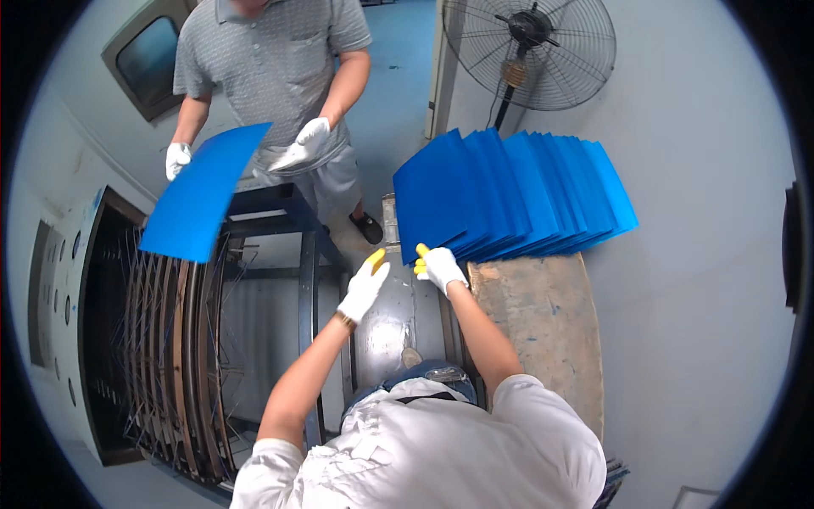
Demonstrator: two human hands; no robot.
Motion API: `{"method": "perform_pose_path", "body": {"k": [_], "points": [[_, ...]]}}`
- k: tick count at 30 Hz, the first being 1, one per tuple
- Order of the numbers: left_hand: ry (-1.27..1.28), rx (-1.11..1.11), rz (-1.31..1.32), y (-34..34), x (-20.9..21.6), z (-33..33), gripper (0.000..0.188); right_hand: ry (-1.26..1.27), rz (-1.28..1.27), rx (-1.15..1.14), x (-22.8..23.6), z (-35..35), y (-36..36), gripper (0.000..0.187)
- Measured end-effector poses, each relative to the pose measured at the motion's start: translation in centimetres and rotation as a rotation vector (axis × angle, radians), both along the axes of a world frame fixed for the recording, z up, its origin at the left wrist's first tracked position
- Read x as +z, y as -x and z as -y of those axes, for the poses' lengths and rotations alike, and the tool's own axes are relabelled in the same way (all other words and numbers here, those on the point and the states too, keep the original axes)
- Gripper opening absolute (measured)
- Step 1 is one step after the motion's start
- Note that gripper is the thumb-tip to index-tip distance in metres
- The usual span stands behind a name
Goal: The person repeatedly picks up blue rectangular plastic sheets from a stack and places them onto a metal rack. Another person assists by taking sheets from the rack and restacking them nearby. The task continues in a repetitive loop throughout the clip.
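Note:
My left hand (pixel 367 284), in a white glove with yellow fingertips, is held in front of me with its fingers stretched out and nothing in it. My right hand (pixel 441 269), gloved alike, has its fingers slightly bent and apart at the lower edge of a fanned row of blue sheets (pixel 437 191). Whether those fingertips touch the front sheet I cannot tell. The sheets lean together on a worn wooden bench (pixel 538 305). Across from me, a person in a grey shirt holds another blue sheet (pixel 208 191) in one gloved hand (pixel 178 159).
On the left stands a rack (pixel 182 365) of thin wire shelves beside a dark-fronted cabinet (pixel 106 339). A dark metal frame (pixel 305 280) stands between the rack and me. A caged fan (pixel 530 51) is behind the sheets. The person's other gloved hand (pixel 305 146) is raised.

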State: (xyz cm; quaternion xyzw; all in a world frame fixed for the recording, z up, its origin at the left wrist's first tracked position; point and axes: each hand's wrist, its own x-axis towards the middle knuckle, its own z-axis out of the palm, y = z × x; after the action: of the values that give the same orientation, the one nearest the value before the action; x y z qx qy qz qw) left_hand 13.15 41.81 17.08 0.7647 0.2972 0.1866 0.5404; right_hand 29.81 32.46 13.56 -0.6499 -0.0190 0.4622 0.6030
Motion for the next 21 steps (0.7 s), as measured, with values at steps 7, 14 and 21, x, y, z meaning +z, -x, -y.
{"method": "perform_pose_path", "body": {"k": [7, 14, 21], "points": [[-0.262, -0.329, -0.184, -10.4, 1.2, 1.2, 0.050, -0.094, -0.176, 0.141, -1.8, 10.2, 1.2, 0.017], [-0.289, -0.435, -0.052, -9.9, -2.7, 5.6, 0.044, 0.508, 1.309, 0.452, -4.5, 35.9, -0.9, 0.011], [-0.282, -0.468, -0.028, -4.5, -4.8, 7.2, 0.048, 1.278, 0.824, -0.806, 12.0, 55.8, 13.0, 0.034]]}}
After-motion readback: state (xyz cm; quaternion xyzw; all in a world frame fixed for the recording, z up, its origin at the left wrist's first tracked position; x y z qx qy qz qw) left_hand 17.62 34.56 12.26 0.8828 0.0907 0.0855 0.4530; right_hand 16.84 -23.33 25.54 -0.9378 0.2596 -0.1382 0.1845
